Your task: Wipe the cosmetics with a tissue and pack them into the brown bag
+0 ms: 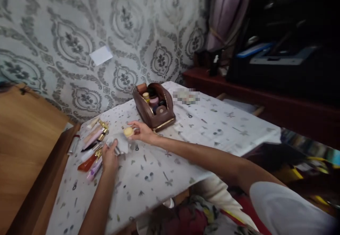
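Note:
My right hand (142,133) pinches a small round yellow-cream jar (128,132) over the table, just in front of the bag. Close beside it, my left hand (110,155) grips a crumpled white wipe (120,143), whose edge comes near the jar. A brown cosmetic bag (143,109) stands unzipped at the back, with several bottles and jars inside, among them a pink one (154,102). Left of my left hand lie several cosmetic tubes and bottles, including an orange bottle (87,164) and a purple-pink tube (93,171).
The table has a white patterned cloth (156,164). A silver tube (73,145) lies at its left edge by a wooden panel (29,135). A blurred-out item (186,96) lies right of the bag. Dark red furniture (239,102) stands behind on the right.

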Action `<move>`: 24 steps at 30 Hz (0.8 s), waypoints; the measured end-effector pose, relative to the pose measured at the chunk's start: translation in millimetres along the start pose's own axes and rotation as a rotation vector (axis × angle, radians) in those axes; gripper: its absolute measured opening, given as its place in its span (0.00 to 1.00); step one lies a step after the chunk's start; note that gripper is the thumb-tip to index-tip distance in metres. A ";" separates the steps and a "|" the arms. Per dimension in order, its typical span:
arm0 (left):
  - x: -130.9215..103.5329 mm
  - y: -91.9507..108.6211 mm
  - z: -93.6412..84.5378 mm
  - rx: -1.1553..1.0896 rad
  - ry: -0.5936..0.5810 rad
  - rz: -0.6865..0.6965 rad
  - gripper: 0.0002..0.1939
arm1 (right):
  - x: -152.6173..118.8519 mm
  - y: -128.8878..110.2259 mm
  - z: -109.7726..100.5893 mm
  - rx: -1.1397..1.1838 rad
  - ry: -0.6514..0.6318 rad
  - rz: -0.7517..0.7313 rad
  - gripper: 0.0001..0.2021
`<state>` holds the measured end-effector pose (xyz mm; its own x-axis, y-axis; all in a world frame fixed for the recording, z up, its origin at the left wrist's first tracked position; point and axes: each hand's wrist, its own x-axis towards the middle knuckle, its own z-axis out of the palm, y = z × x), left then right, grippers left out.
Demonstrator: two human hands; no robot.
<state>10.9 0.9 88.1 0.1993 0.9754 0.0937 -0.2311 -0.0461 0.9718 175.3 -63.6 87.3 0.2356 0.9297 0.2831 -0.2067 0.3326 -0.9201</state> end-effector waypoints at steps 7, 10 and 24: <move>-42.2 30.3 29.0 0.584 -0.295 0.454 0.13 | -22.1 5.0 -11.2 -0.342 0.081 -0.061 0.16; -48.4 33.8 39.2 0.706 -0.410 0.509 0.12 | -28.8 7.1 -5.6 -0.356 0.076 -0.074 0.15; -40.4 5.0 46.4 0.263 -0.117 0.094 0.20 | -32.6 2.6 -5.3 0.591 0.060 0.250 0.25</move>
<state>46.0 -48.7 99.1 0.3008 0.9335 0.1952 -0.0021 -0.2040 0.9790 172.0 -93.9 74.3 0.1619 0.9856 0.0479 -0.7464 0.1541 -0.6474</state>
